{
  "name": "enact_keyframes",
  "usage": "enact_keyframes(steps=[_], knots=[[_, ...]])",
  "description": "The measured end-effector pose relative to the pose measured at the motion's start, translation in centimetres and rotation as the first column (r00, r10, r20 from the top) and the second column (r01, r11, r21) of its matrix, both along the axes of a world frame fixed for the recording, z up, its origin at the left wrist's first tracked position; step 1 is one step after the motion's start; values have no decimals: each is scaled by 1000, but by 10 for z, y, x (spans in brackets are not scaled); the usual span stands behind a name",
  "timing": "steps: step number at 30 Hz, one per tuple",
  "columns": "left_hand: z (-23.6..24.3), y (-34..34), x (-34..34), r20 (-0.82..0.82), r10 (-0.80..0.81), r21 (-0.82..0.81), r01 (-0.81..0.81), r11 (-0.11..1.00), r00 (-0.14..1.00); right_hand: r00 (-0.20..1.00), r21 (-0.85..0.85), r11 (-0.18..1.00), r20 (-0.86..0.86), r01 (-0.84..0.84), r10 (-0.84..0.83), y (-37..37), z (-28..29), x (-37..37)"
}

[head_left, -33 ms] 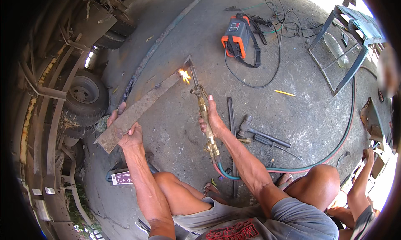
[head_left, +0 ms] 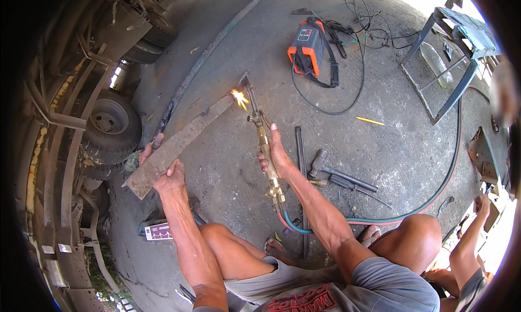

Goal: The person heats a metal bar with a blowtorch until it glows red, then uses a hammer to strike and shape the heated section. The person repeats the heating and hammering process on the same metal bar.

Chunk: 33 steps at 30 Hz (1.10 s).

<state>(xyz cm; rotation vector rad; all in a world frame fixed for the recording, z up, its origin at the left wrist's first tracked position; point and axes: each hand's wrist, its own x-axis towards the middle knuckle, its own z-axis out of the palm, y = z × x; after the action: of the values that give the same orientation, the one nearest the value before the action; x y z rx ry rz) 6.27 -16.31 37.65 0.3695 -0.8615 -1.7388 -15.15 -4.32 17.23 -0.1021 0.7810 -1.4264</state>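
Note:
My left hand [head_left: 169, 176] grips a long flat rusty steel strip [head_left: 192, 135] slanting up to the right, with fingertips showing past its far edge. My right hand [head_left: 277, 154] is wrapped round a brass cutting torch [head_left: 268, 176], whose head [head_left: 248, 87] reaches the strip's far end. A bright flame with sparks [head_left: 239, 97] shows there. Green and red hoses [head_left: 407, 218] run from the torch along the floor to the right. A hammer [head_left: 347, 174], a dark bar [head_left: 299, 144] and another long dark tool [head_left: 347, 184] lie beside my right arm.
A vehicle's frame [head_left: 59, 111] and tyre [head_left: 111, 141] fill the left. An orange-black machine [head_left: 304, 49] with cables, a yellow pencil [head_left: 370, 120], a long pipe [head_left: 209, 51], a metal stand [head_left: 451, 95] and a plastic bottle [head_left: 439, 68] are on the floor. A co-worker's arm [head_left: 468, 241] shows at right.

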Motion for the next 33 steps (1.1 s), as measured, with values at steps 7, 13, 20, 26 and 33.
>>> enact_keyframes(steps=[7, 13, 20, 26, 33], knots=[[1, -7, -3, -1, -25, -9, 25, 1000, 1000, 1000, -20, 1000, -12, 2, -3, -5, 3, -5], [1, -8, -4, 3, -29, -18, 29, 999, 1000, 1000, -13, 1000, -22, 3, -3, -5, 3, -5], [2, -6, -7, 19, 18, 4, -18, 1000, 1000, 1000, -21, 1000, -11, 6, -6, -7, 3, -7], [3, -6, -6, 12, -3, 1, 3, 1000, 1000, 1000, -13, 1000, 0, 3, -3, -6, 1, -5], [3, -4, -6, 9, 12, 14, -13, 1000, 1000, 1000, -16, 1000, -1, 3, -3, -8, 8, -7]])
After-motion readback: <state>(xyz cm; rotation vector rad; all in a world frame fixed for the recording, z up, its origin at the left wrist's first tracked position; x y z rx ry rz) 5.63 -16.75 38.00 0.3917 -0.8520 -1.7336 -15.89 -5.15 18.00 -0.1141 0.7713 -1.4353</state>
